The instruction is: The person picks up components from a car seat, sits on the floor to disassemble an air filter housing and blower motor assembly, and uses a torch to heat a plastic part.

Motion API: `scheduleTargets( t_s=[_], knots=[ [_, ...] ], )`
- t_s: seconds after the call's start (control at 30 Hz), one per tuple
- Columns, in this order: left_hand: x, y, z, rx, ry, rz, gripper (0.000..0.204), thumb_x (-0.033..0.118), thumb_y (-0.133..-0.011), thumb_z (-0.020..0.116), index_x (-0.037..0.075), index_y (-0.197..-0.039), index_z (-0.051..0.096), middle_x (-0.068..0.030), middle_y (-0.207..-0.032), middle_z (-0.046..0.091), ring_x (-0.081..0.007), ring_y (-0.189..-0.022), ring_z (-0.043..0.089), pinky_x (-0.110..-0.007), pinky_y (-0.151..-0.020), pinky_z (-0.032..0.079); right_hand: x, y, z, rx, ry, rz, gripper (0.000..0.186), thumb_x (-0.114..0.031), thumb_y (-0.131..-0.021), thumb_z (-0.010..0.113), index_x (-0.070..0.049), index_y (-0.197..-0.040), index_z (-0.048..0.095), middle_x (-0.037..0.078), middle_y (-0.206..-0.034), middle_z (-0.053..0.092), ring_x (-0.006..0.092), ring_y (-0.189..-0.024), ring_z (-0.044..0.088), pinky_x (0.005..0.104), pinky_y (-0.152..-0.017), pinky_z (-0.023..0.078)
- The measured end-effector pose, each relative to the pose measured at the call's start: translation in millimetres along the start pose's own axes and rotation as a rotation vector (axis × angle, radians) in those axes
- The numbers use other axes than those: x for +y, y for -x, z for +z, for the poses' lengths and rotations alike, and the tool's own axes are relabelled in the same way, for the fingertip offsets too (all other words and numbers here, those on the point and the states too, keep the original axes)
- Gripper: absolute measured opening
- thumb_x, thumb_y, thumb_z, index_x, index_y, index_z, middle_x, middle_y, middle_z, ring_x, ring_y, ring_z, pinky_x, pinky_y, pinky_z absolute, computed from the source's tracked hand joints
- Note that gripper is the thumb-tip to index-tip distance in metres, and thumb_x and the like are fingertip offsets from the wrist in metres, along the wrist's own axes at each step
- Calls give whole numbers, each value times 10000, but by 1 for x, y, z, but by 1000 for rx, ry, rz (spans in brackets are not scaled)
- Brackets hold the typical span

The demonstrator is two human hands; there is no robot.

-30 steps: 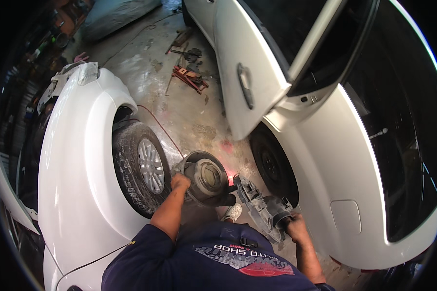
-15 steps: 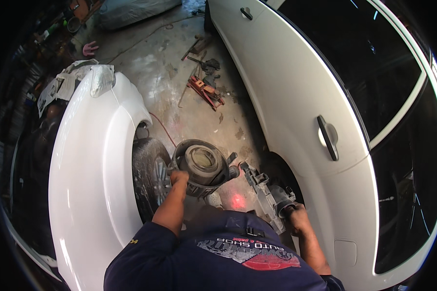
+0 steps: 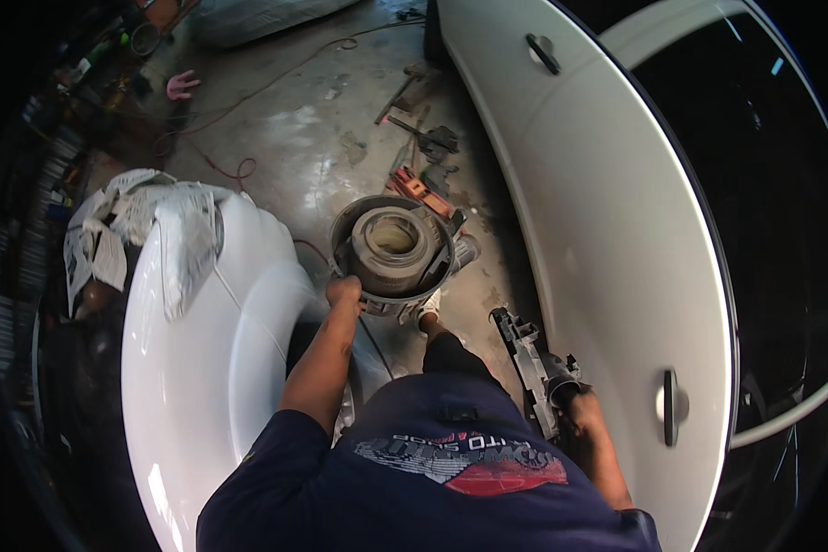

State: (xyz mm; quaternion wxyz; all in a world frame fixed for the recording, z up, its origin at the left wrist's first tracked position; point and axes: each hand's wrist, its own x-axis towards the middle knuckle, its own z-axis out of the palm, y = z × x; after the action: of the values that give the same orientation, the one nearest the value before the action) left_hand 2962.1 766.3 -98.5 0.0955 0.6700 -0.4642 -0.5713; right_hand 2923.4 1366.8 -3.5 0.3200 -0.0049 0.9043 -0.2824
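My left hand (image 3: 343, 292) grips the rim of a dark round housing (image 3: 359, 216) with a dusty ring-shaped filter (image 3: 373, 244) inside, held out in front of me. My right hand (image 3: 580, 408) is lower at the right, closed on a grey plastic part (image 3: 529, 359) with a round neck at its end, beside the side of a white car (image 3: 607, 202). A white fender (image 3: 184, 386) curves along my left, with crumpled paper sheets (image 3: 101, 253) over its front end.
An orange floor jack (image 3: 414, 189) and dark loose parts (image 3: 437, 138) lie on the concrete floor (image 3: 304, 138) ahead. Red hoses (image 3: 230, 173) snake across it. A pink glove-like object (image 3: 182, 85) is at the back left, near a covered shape (image 3: 258, 18).
I have moved forward between the cars. The housing in my left hand is farther up the picture. A foot shows below it, and the floor jack is nearer.
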Motion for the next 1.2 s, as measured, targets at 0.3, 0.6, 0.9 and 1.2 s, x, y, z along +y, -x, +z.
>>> scheduleTargets(
  t_s=[0.3,0.6,0.9,1.2],
  knots=[
    [235,-124,-24,65,17,317,611,74,-829,630,8,-1430,541,-241,-1305,638,-364,-982,699,-427,-685,586,-208,-312,-5,-204,412,-176,226,-264,-730,817,-78,-848,767,178,-844,728,317,-879,735,428,-792,554],
    [405,-301,-48,-99,383,421,516,-69,-770,562,-66,-1285,591,-147,-1148,697,-249,-987,660,-318,-888,509,-459,-484,8,-117,304,-302,182,-48,-750,679,-25,-927,710,161,-870,719,282,-725,715,373,-664,554],
    [623,-483,-97,-138,274,177,531,-12,-828,527,16,-1357,554,-154,-1126,672,-320,-898,698,-537,-787,592,-658,-561,70,6,-422,643,130,-48,-885,543,13,-885,658,152,-641,597,251,-472,590,392,-368,426],
    [780,-685,-150,190,235,-82,469,32,-887,526,-3,-1353,561,-205,-1138,686,-387,-859,730,-530,-617,632,-777,-638,116,-208,-7,781,214,-95,-893,583,13,-755,706,195,-769,701,266,-505,631,432,-426,445]
  ],
)
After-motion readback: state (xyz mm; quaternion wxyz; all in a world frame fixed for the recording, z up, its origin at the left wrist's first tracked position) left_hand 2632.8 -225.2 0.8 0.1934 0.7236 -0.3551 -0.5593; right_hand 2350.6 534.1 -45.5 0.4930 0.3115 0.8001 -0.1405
